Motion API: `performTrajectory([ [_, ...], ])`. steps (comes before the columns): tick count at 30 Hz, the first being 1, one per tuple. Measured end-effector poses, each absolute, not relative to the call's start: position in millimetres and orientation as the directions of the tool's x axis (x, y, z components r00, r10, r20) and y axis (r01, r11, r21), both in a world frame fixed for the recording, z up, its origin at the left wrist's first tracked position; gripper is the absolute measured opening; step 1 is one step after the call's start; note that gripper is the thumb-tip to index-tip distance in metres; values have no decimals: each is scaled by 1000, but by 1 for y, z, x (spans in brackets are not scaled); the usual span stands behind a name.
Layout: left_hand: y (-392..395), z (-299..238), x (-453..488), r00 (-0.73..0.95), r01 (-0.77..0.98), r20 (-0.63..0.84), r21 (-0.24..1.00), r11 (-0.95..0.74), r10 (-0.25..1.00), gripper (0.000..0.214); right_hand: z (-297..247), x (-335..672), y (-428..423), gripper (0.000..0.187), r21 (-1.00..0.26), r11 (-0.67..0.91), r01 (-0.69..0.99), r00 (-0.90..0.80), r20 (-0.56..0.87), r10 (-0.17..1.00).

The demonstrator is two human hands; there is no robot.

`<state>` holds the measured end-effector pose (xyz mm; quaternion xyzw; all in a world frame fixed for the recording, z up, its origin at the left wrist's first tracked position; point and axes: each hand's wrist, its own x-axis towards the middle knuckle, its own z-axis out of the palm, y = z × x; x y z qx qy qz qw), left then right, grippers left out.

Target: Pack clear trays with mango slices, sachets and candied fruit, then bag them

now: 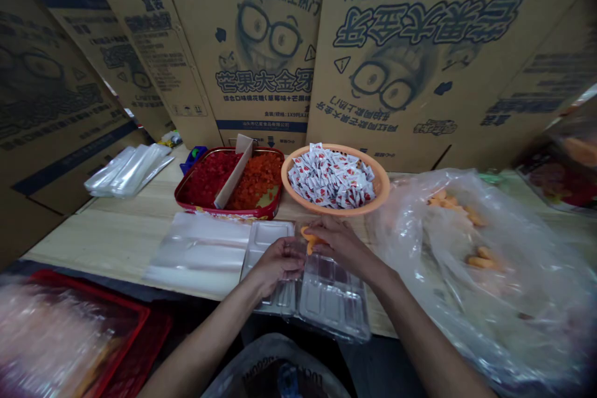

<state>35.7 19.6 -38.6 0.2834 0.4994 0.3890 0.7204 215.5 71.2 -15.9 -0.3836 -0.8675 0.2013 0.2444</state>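
Observation:
My right hand point(339, 241) pinches orange candy pieces point(311, 239), curved and smooth, above a clear plastic tray. My left hand point(281, 263) is beside it with its fingers curled together; what they hold, if anything, is hidden. Below both hands lies the open clear plastic tray point(332, 298), divided into compartments, its two halves side by side at the table's front edge. Part of the tray is covered by my hands. To the right, a large clear plastic bag point(420, 261) contains more orange pieces point(485, 258).
Behind the tray stand a red tin point(180, 193) of red and orange bits split by a cardboard divider point(233, 177) and an orange basket point(382, 196) of small sachets. Plastic sheets point(200, 249) and clear bags point(128, 171) lie left. Cartons point(261, 43) wall the back. A red crate point(135, 323) is lower left.

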Motion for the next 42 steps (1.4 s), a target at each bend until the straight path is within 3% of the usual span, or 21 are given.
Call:
performTrajectory([
  [5,16,-41,37,207,-324,-473,793,516,856,58,-17,206,74,8,-480,628,612,-619,203,759],
  [11,11,-39,40,205,-416,-447,766,491,871,57,-22,187,67,10,-328,473,818,-432,194,881],
  [14,7,-37,37,205,-463,-433,747,477,878,57,-22,188,68,17,-448,485,751,-458,177,871],
  [17,5,-35,31,207,-480,-431,738,475,879,56,-19,194,71,16,-645,566,514,-604,198,772],
  [19,4,-34,25,222,-479,-426,736,479,877,56,-14,196,73,14,-697,586,413,-655,220,723],
  [27,-2,-26,5,207,-505,-395,740,443,895,56,-3,168,70,10,-767,412,493,-558,85,826],
  [33,-9,-25,-9,201,-516,-407,729,449,891,55,-6,151,75,13,-803,318,505,-429,86,899],
  [37,-14,-24,-16,192,-537,-412,716,447,891,55,-6,140,73,2,-702,462,542,-531,140,835],
  [42,-16,-23,-22,181,-554,-374,726,408,910,56,-2,131,67,12,-640,586,497,-670,147,728],
])
